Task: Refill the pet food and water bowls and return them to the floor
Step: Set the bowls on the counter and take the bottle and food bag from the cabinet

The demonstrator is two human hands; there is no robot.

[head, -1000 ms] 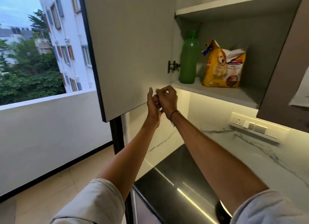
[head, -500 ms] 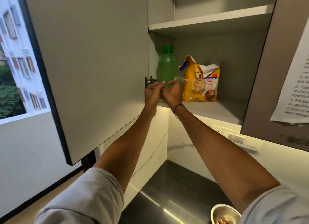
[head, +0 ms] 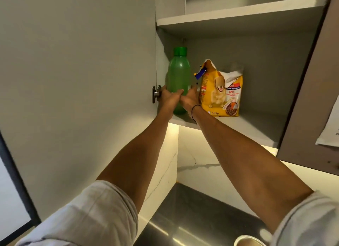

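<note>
A green bottle [head: 177, 75] with a green cap stands upright at the left end of the lower cupboard shelf [head: 244, 128]. My left hand [head: 167, 98] wraps its lower left side and my right hand [head: 189, 98] wraps its lower right side, so both grip the bottle. To the bottle's right, on the same shelf, stands a yellow dog food bag [head: 221, 91] with a torn-open top. The rim of a metal bowl [head: 247, 241] shows at the bottom edge on the dark counter [head: 192, 218]; my right sleeve hides most of it.
The cupboard door [head: 77, 80] hangs open to the left, its hinge [head: 156, 95] just beside my left hand. An upper shelf [head: 238, 18] sits above. A second door [head: 311, 98] on the right carries a taped paper sheet [head: 332, 124]. A marble backsplash [head: 201, 165] lies below.
Both hands rose from the door's lower edge into the cupboard and closed around the green bottle. The view moved closer and tilted up; the window has left the frame.
</note>
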